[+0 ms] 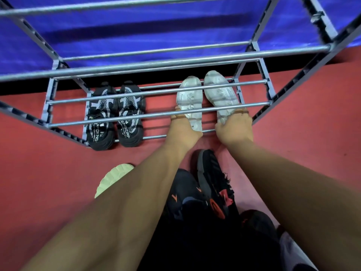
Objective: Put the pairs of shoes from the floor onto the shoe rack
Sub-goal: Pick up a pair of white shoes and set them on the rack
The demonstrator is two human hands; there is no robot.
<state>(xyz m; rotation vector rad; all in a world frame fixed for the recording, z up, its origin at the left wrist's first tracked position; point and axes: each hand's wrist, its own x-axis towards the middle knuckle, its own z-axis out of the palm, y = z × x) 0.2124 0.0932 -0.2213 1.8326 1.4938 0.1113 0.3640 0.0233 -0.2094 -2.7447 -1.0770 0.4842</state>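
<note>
Head view, centre: my left grip (184, 132) and right grip (234, 130) each clasp a heel of the white shoes (189, 96); best slid level onto the lowest bars of the shoe rack (152, 115).

L hand (184, 132), R hand (234, 131): curled grip.

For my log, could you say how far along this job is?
Done: patterned black pair on the bottom tier. In hand: left hand and right hand grip the white pair. Left: dark orange-marked pair and a pale-soled shoe on the floor.
</note>
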